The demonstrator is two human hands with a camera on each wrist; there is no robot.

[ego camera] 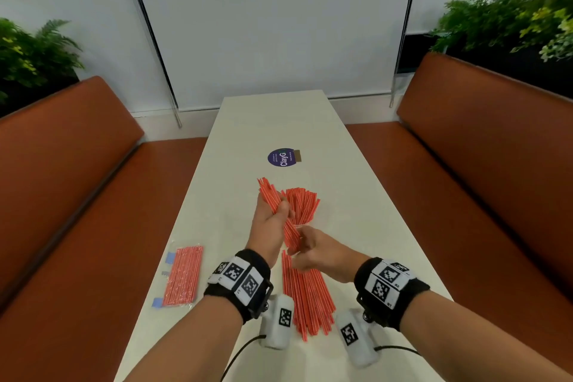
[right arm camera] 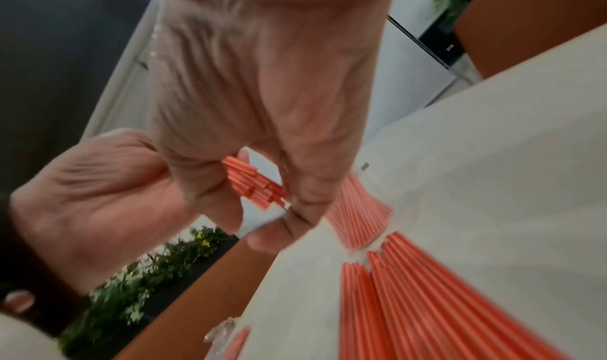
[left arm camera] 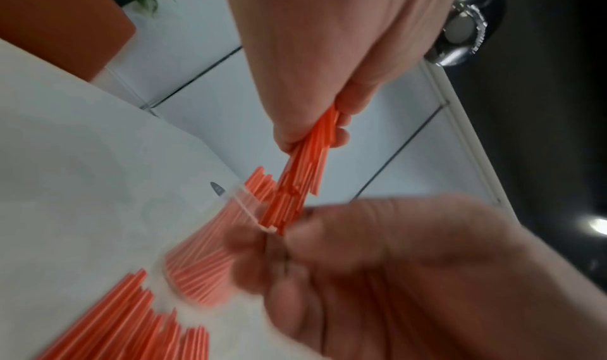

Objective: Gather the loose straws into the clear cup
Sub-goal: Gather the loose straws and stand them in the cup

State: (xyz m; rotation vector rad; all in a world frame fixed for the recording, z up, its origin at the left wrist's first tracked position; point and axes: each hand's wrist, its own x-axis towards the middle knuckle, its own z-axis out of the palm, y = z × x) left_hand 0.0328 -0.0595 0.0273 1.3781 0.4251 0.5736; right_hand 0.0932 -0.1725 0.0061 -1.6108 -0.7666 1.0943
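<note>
A clear cup (ego camera: 296,237) (left arm camera: 203,256) (right arm camera: 358,215) stands on the white table (ego camera: 356,195), and red striped straws (ego camera: 302,198) fan out of its top. My left hand (ego camera: 274,215) (left arm camera: 312,137) grips a bundle of red straws (ego camera: 269,195) (left arm camera: 305,168) slanted over the cup, their lower ends at its rim. My right hand (ego camera: 304,236) (right arm camera: 285,215) (left arm camera: 295,235) pinches the near rim between thumb and forefinger. Just in front of the cup lies a pile of loose straws (ego camera: 307,295) (right arm camera: 427,300) (left arm camera: 115,321). Both wrist views are blurred.
A plastic packet of red straws (ego camera: 184,276) lies near the table's left edge. A round purple sticker (ego camera: 280,157) sits farther up the table. Orange benches (ego camera: 77,195) flank both long sides, with plants (ego camera: 511,15) behind them.
</note>
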